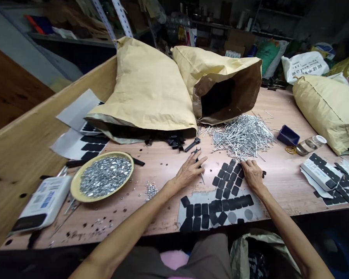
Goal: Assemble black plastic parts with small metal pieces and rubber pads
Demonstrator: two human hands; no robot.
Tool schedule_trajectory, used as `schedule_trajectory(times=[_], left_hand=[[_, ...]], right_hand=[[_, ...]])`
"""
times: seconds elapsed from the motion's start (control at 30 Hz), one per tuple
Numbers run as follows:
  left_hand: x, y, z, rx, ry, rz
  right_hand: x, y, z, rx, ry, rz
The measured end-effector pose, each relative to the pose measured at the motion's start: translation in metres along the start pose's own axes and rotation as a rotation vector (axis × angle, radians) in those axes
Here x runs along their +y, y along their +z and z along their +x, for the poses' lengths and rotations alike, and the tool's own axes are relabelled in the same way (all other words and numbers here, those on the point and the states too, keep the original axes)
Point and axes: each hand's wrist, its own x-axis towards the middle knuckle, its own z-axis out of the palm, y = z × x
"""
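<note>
My left hand (pixel 189 170) rests low over the table, its fingers bent around a small black forked part (pixel 196 150). A thin metal pin (pixel 203 178) sticks out below these fingers. To the right, my right hand (pixel 252 175) has its fingertips drawn together at the near edge of a heap of silver metal pins (pixel 244 133). What they hold, if anything, is hidden. Black rounded-square pads (pixel 227 176) lie in rows between my hands. More pads cover a pale backing sheet (pixel 196 197) nearer to me.
A yellow bowl (pixel 75 190) of small silver pieces stands left, beside a white box-shaped device (pixel 46 201). Large paper sacks (pixel 151 85) line the back, one open toward me. A dark blue tray (pixel 288 135) and a clear jar (pixel 311 145) sit right.
</note>
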Motion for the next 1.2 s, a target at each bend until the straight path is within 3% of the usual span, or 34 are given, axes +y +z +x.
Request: schedule_trajectory(times=[0.13,0.23,0.4,0.43,0.53,0.57,0.63,0.7,0.83,1.0,1.2], left_hand=[[-0.007,-0.006,0.003,-0.081,0.092,-0.019],[-0.011,-0.005,0.003,-0.108,0.140,-0.033],[-0.001,-0.014,0.003,0.040,0.177,-0.109],[0.005,-0.018,0.003,0.093,0.164,-0.119],[0.024,-0.032,0.004,0.243,0.114,-0.121],[0.031,-0.035,0.004,0.287,0.094,-0.112],[0.041,-0.040,0.002,0.368,0.036,-0.092],[0.049,-0.042,0.000,0.425,-0.059,-0.104],[0.063,-0.042,-0.005,0.435,-0.262,-0.235],[0.075,-0.047,-0.012,0.443,-0.394,-0.331],[0.087,-0.051,-0.023,0.423,-0.520,-0.434]], right_hand=[[0.015,0.001,0.001,-0.058,-0.058,-0.014],[0.007,0.001,-0.010,-0.053,-0.118,0.017],[-0.020,-0.007,-0.038,-0.061,-0.530,0.267],[-0.020,-0.008,-0.038,-0.069,-0.507,0.274],[-0.015,-0.010,-0.029,-0.048,-0.229,0.177],[-0.014,-0.010,-0.026,-0.042,-0.237,0.172],[-0.015,-0.010,-0.022,-0.040,-0.417,0.212],[-0.018,-0.010,-0.021,-0.051,-0.504,0.225],[-0.024,-0.012,-0.022,-0.069,-0.297,0.154],[-0.043,-0.019,-0.040,-0.118,-0.410,0.117],[-0.057,-0.032,-0.034,-0.298,-0.298,0.090]])
